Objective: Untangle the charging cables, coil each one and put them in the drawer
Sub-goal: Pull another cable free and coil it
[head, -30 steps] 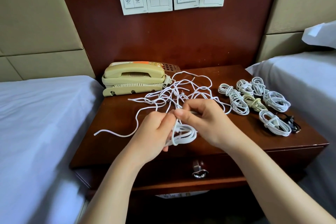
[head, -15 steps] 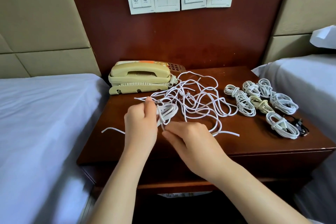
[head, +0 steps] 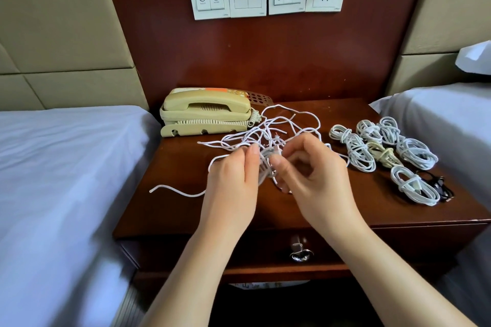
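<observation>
Winding white cable (head: pixel 265 167) into small coil above nightstand (head: pixel 180 215) middle, toward front edge. Left hand (head: pixel 233 180) grips coil, thumb and fingers curled round loops so they cannot spring apart. Right hand (head: pixel 318 180) fingers curled, likely pinching strand to feed next loop; blur hides contact. Loose tangle (head: pixel 279 127) toward back edge, beside telephone (head: pixel 207 114). Finished coils (head: pixel 382 148) along right edge, clear of tangle. Drawer (head: pixel 372 244) below closed.
</observation>
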`<state>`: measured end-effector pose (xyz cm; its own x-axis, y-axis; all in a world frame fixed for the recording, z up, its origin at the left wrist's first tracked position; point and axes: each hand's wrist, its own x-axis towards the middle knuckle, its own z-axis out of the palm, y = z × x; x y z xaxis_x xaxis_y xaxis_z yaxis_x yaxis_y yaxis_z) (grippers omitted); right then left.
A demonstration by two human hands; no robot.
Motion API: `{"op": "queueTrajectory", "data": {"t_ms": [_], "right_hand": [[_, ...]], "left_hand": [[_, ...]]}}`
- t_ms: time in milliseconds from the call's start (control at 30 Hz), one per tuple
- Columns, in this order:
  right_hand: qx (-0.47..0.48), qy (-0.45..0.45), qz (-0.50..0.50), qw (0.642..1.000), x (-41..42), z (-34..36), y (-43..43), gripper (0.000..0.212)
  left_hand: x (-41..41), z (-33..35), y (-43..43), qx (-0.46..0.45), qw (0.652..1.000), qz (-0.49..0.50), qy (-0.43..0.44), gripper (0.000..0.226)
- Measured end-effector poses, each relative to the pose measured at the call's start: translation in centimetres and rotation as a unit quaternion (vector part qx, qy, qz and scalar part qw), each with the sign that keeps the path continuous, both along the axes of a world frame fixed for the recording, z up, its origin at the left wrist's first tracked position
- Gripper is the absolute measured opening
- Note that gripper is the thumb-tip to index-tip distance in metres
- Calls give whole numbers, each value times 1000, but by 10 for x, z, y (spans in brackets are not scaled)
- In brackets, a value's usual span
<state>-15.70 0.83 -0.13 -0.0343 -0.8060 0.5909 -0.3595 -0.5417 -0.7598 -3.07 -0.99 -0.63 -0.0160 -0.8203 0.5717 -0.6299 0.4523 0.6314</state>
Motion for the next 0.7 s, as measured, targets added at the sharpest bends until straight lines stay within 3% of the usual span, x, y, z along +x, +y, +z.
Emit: {"op": "queueTrajectory", "data": {"t_ms": [233, 467, 700], "right_hand": [[18, 6, 3, 1000, -5, -6, -8, 21], [35, 42, -15, 998, -1, -10, -8, 19], [18, 13, -21, 1000, 1, -4, -9, 14]], "left_hand": [[-13, -7, 5, 31, 999, -28, 32, 26], [-13, -6, 4, 66, 996, -43, 38, 29], [-18, -2, 6, 85, 992, -15, 90, 19]]}}
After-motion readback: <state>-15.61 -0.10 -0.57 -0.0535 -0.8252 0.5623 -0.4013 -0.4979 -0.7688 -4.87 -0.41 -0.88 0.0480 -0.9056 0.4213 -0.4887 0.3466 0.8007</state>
